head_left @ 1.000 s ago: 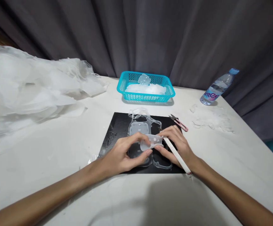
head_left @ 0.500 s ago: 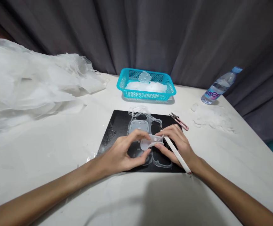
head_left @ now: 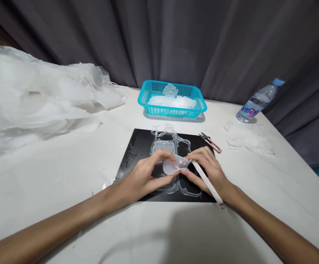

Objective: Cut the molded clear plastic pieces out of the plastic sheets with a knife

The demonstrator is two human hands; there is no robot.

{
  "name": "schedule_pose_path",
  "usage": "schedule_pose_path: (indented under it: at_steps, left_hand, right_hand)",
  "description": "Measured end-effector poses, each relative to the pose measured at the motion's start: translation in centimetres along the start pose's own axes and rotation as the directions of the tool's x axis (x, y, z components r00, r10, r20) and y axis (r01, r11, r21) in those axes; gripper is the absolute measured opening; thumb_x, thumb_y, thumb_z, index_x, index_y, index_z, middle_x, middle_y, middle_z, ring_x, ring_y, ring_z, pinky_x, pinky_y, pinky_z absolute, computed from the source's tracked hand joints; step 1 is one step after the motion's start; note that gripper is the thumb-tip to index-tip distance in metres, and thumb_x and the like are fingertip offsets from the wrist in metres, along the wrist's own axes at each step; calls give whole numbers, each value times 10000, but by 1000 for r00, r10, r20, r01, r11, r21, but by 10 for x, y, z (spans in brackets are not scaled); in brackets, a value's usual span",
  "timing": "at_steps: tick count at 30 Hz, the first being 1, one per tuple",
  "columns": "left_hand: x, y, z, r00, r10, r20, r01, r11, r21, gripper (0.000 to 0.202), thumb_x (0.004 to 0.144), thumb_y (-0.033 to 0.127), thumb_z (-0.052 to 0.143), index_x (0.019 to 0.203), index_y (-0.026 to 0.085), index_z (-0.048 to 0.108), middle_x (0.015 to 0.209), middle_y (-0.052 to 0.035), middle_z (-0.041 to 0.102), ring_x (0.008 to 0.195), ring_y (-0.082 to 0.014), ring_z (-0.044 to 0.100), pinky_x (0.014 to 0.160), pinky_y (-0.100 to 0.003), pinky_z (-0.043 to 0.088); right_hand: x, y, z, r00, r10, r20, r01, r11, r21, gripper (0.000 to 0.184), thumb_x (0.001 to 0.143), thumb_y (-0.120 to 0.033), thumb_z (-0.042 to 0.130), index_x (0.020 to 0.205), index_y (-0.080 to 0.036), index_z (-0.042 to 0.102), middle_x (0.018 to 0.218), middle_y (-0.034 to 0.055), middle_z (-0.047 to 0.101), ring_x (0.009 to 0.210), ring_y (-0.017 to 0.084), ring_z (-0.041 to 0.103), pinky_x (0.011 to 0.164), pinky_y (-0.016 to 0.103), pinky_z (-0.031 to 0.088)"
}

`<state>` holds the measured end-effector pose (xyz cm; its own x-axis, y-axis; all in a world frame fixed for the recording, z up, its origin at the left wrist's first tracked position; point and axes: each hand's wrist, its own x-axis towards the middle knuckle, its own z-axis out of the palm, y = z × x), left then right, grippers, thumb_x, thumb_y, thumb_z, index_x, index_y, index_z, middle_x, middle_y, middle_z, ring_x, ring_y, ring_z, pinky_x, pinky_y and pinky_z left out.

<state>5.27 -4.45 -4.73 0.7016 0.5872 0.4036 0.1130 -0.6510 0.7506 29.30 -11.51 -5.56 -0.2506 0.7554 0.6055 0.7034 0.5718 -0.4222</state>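
One plastic piece [head_left: 169, 167] is free of the sheet, held over the black mat [head_left: 126, 165]: the left hand [head_left: 145, 176] pinches one end, the right hand [head_left: 210, 168] the other, a white-handled blade [head_left: 207, 183] lying across it. On the clear sheet [head_left: 189, 195] beneath, the right side shows open outlines — apparently done — while panels on the left look still attached. White pieces fill part of the blue basket [head_left: 173, 110]; the big white pile [head_left: 38, 91] seems unworked.
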Motion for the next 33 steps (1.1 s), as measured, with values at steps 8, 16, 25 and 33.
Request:
schedule_pose_path:
  at_steps: [8, 16, 25, 33]
  left_hand:
    - [-2, -1, 0, 1000, 0, 0, 0, 999, 33, 327, 974, 202, 716, 1244, 267, 542, 1069, 18, 685, 907, -121, 703, 834, -210, 576]
    - [-9, -10, 8, 998, 8, -69, -9, 1000, -19, 461, 950, 220, 747, 1335, 294, 505, 1168, -17, 635, 1021, -161, 694, 915, -279, 608]
    - [-6, -7, 3, 999, 27, -44, -25, 999, 37, 420, 977, 238, 725, 1329, 280, 500, 1146, -9, 650, 1003, -147, 702, 881, -243, 589]
    - [-8, -7, 6, 999, 5, -40, -3, 999, 49, 428, 971, 251, 736, 1323, 281, 497, 1136, -10, 659, 991, -159, 715, 831, -249, 593]
  right_hand:
    - [2, -2, 0, 1000, -13, -10, 14, 1000, 2, 222, 992, -269, 707, 1190, -212, 626, 995, 74, 664, 937, 226, 617, 781, 367, 548]
    - [1, -2, -1, 1000, -13, -13, 13, 1000, 1, 242, 981, -273, 721, 1195, -221, 620, 1000, 73, 678, 925, 232, 621, 776, 367, 550]
    - [2, -1, 0, 1000, -6, 1, 6, 1000, -5, 236, 991, -282, 712, 1200, -210, 627, 1011, 80, 680, 947, 230, 621, 779, 361, 558]
    - [0, -2, 0, 1000, -8, -1, 8, 1000, -13, 231, 996, -286, 704, 1204, -223, 625, 1012, 78, 680, 947, 234, 629, 771, 368, 564]
